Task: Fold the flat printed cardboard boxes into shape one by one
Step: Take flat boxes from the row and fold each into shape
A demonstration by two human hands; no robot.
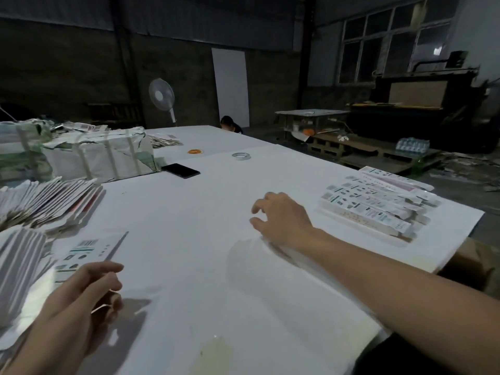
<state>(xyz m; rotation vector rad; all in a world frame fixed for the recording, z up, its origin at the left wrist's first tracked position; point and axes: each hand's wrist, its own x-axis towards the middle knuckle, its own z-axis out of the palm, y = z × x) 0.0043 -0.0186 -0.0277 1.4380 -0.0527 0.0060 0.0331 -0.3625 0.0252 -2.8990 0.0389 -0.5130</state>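
Observation:
My left hand (84, 290) grips one flat printed cardboard box (89, 253) at the near left of the white table (203, 226), its fingers curled round the near end. Fanned stacks of flat boxes (46, 204) lie at the left edge. My right hand (281, 217) hovers over the table's middle right, fingers loosely curled and holding nothing. To its right, several folded long boxes (378, 201) lie side by side in a row near the table's right edge.
A black phone (180, 170), a tape roll (241, 156) and an orange ring (195, 151) lie further back. Strapped bundles (102, 155) stand at the back left. A person (230, 124) sits beyond the far edge. A fan (161, 98) and pallets (365, 150) stand behind.

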